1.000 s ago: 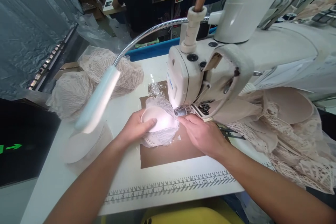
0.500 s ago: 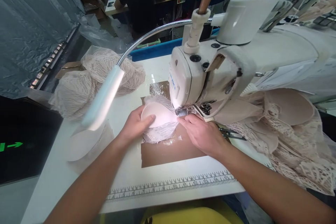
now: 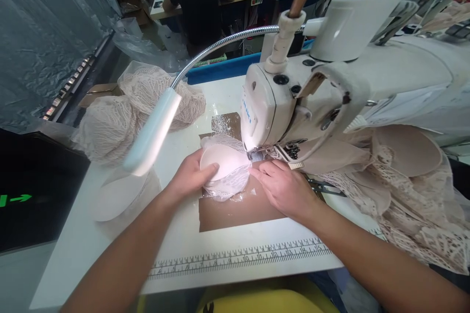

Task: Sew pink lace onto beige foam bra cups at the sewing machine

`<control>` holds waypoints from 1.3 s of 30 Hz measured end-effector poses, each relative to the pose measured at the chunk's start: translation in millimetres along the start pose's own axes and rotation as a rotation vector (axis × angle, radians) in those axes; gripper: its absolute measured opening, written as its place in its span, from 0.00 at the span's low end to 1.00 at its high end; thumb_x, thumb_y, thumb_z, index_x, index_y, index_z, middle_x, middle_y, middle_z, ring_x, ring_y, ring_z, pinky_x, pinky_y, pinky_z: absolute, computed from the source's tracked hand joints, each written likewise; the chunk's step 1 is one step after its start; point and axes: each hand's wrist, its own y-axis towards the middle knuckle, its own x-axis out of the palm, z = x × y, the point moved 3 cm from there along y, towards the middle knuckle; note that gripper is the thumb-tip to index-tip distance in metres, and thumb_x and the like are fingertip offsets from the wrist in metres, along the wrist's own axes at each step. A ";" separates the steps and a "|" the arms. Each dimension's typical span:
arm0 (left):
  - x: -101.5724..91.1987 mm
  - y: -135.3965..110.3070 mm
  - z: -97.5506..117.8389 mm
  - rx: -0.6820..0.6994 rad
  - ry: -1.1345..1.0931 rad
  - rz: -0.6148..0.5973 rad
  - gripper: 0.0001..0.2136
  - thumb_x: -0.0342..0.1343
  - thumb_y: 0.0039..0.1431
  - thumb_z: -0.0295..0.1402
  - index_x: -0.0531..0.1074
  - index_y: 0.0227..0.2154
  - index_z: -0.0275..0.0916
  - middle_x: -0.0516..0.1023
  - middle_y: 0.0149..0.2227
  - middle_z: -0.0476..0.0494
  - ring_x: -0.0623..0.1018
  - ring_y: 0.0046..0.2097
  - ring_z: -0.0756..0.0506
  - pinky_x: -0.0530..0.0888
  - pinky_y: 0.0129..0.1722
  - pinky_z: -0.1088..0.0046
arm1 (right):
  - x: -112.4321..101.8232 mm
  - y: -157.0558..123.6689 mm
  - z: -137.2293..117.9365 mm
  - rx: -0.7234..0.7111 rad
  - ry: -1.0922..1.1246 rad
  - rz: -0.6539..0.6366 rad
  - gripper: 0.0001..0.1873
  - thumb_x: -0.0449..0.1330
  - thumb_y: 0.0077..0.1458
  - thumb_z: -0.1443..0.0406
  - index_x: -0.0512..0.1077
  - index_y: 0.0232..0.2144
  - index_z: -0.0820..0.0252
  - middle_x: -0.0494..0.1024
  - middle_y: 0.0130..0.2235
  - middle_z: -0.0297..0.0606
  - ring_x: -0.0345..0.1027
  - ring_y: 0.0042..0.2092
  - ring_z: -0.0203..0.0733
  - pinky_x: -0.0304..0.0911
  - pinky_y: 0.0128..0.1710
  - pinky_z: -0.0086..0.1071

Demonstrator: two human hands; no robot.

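Note:
A pale pink bra cup [image 3: 223, 159] with sheer lace [image 3: 228, 190] around it lies under the sewing machine's head [image 3: 262, 107], its narrow end at the presser foot [image 3: 253, 155]. My left hand [image 3: 194, 172] grips the cup's rounded left end, thumb on top and fingers underneath. At the narrow end, the curled fingers of my right hand [image 3: 281, 183] pinch the edge just in front of the foot. The exact bit of fabric between those fingertips is hidden. Brown tape [image 3: 235, 217] covers the machine bed beneath.
Lace pieces [image 3: 110, 127] are heaped at the left, near another cup [image 3: 119, 198]. Sewn lace and cups [image 3: 411, 181] pile up at the right, by black scissors [image 3: 325, 187]. A lamp [image 3: 152, 132] hangs over the table. A ruler strip [image 3: 235, 260] lines the front edge. A person [image 3: 198, 5] sits beyond.
The whole view has shifted slightly, with the machine appearing a little farther right. Both hands keep their hold, and the cup stays at the presser foot with hardly any visible movement.

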 end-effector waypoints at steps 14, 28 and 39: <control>-40.6 -31.9 39.1 -0.004 0.721 0.008 0.16 0.54 0.55 0.47 0.71 0.24 0.39 0.68 0.19 0.51 0.66 0.20 0.49 0.56 0.19 0.75 | -3.0 -1.4 6.2 0.089 0.024 0.117 0.20 0.48 0.56 0.75 0.75 0.45 0.61 0.72 0.30 0.37 0.57 0.29 0.37 0.49 0.27 0.31; 40.6 8.6 43.7 0.833 0.735 -0.312 0.14 0.47 0.64 0.30 0.71 0.48 0.35 0.76 0.47 0.34 0.74 0.49 0.42 0.72 0.48 0.63 | 2.1 -6.2 3.4 -0.069 0.176 0.048 0.18 0.51 0.56 0.73 0.74 0.45 0.58 0.71 0.33 0.37 0.58 0.35 0.38 0.49 0.31 0.31; 56.6 4.1 29.3 0.798 0.836 -0.191 0.15 0.45 0.66 0.33 0.72 0.49 0.34 0.74 0.52 0.36 0.71 0.51 0.40 0.71 0.49 0.58 | -3.3 -3.9 2.9 -0.082 0.167 0.000 0.16 0.50 0.56 0.74 0.74 0.41 0.59 0.69 0.30 0.37 0.57 0.34 0.39 0.49 0.33 0.32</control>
